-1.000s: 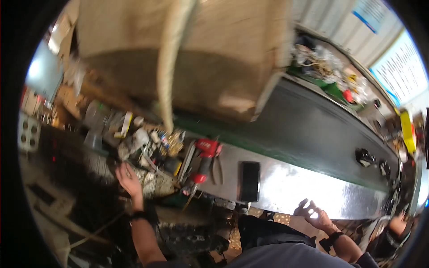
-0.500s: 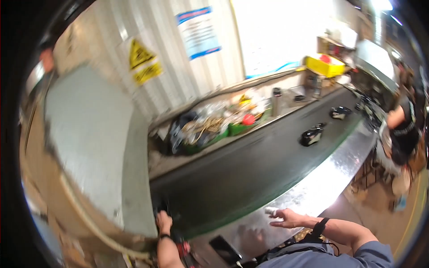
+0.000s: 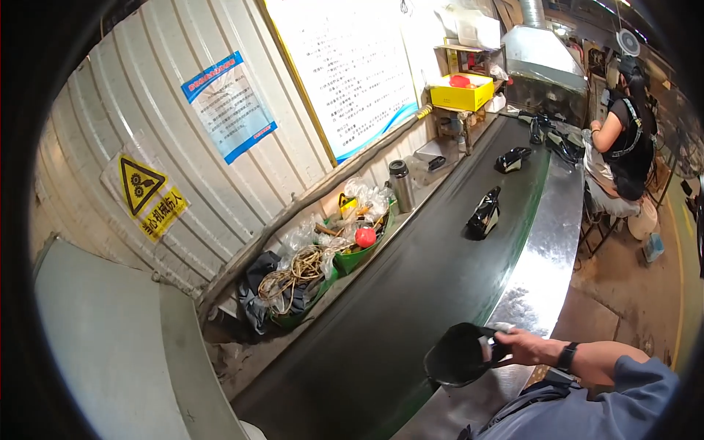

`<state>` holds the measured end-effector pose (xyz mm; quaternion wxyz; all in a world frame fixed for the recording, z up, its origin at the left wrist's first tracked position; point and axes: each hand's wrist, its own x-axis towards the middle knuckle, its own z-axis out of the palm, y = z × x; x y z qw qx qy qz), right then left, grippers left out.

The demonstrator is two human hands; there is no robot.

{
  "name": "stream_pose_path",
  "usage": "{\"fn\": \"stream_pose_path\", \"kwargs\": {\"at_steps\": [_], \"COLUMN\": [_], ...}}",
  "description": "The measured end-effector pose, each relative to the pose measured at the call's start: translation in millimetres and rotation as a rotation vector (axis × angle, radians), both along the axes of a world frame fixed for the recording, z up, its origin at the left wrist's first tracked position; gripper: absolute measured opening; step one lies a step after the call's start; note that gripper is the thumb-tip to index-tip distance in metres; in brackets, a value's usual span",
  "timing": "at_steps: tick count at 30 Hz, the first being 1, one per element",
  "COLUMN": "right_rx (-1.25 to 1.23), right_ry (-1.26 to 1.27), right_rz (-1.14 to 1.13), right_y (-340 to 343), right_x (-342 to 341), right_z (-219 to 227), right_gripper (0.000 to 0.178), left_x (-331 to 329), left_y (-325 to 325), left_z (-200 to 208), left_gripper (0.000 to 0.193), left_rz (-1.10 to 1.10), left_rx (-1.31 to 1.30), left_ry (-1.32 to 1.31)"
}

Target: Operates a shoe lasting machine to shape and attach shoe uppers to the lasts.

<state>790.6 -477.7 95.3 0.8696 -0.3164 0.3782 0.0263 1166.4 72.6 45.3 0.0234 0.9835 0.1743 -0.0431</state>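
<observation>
My right hand (image 3: 522, 345) reaches in from the lower right, a dark band on its wrist, and grips a black shoe piece (image 3: 458, 355) at its right end. The piece hangs over the near edge of the dark conveyor belt (image 3: 411, 293), where the belt meets the steel side rail (image 3: 543, 271). My left hand is out of the picture. Farther along the belt lie two more black shoe pieces, one (image 3: 484, 213) mid-belt and one (image 3: 511, 159) beyond it.
Green trays (image 3: 352, 260) of cord, bags and a red ball line the belt's far side, beside a steel flask (image 3: 401, 185) and a yellow box (image 3: 460, 92). Another person (image 3: 623, 136) sits at the belt's far end. Posters hang on the corrugated wall (image 3: 147, 139).
The view has swung from the cluttered left end to along the belt. My right hand, empty and spread before, now holds the black shoe piece; my left hand has left the picture.
</observation>
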Motion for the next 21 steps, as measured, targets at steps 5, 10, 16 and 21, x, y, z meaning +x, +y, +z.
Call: {"fn": "stream_pose_path", "kwargs": {"at_steps": [5, 10, 16, 21], "right_rx": [0.079, -0.035, -0.053, -0.124], "right_ry": [-0.034, -0.072, -0.167, -0.241], "right_rz": [-0.065, -0.235, -0.054, 0.005], "right_y": [-11.5, -18.9, -48.9, -85.8], "right_x": [-31.7, -63.8, -77.7, -89.6], "right_z": [12.3, -1.4, 0.9, -10.4], "right_gripper": [0.042, 0.047, 0.052, 0.034], "left_x": [-4.9, -92.3, -183.8, -282.1], "left_y": [61.0, -47.1, -123.4, -269.1], "left_z": [-47.8, -14.5, 48.2, 81.7], "left_gripper": [0.079, 0.067, 0.047, 0.05], "left_rz": [0.053, 0.241, -0.799, -1.024], "left_rx": [-0.346, -0.077, -0.207, -0.384], "left_ry": [-0.11, -0.132, -0.54, -0.511]}}
